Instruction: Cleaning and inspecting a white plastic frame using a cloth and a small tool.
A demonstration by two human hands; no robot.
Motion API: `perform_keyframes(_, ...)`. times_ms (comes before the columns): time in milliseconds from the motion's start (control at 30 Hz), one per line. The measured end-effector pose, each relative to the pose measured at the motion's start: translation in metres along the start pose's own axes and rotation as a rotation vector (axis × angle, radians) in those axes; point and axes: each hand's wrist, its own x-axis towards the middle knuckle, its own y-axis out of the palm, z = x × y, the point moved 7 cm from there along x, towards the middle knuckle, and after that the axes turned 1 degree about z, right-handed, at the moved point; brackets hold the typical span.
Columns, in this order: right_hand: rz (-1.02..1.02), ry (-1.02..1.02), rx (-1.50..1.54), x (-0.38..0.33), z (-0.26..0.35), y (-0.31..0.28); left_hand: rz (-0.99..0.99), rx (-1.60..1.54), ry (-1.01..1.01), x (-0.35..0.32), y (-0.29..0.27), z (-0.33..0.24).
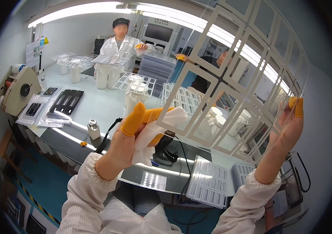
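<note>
A bright workroom with long ceiling strip lights surrounds a pale, glossy worktable (96, 105) that carries stacks of trays and sheets. Above the table, raised toward the lights, a large clear sheet (232, 78) printed with a grid of white rectangular frames is held up and tilted.

The left hand (129, 142), with orange finger cots on its fingertips, pinches the sheet's lower left corner together with a crumpled white wipe (154, 134); the wipe is pressed between the fingers and the sheet. The right hand (286, 132) grips the sheet's right edge, its orange-capped fingertip (298, 107) laid on the sheet and the other fingers curled behind it. Both forearms wear white striped sleeves with gathered cuffs.

Below the sheet, on the table's near edge, lie two white compartment trays (209, 185) side by side, and black cables run beside them. Left of the sheet, on the table, stand a small white bottle (93, 129), black slotted trays (66, 101) on clear bags, and at the table's far left a beige tape dispenser (18, 91). Behind the sheet, further back on the table, are more framed sheets on white stands (135, 84) and a tall stack of clear sheets (156, 66). A person in a white coat and dark cap (120, 45) stands at the table's far side; another person (209, 74) is seen partly through the sheet.
</note>
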Motion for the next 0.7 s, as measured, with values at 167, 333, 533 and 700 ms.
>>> perform_keyframes(167,-0.01,0.011,0.036,-0.001,0.004,0.004,0.19,-0.235,-0.236,0.022,0.026,0.028)
perform_keyframes(333,0.032,0.024,0.049,0.003,0.008,0.001,0.333,-0.38,-0.256,0.02,0.035,0.04)
perform_keyframes(533,-0.108,0.006,-0.05,0.002,0.014,-0.009,0.352,-0.303,-0.147,0.016,0.04,0.022)
perform_keyframes(700,-0.14,-0.013,-0.013,-0.002,0.014,-0.005,0.395,-0.17,-0.043,0.016,0.039,0.007)
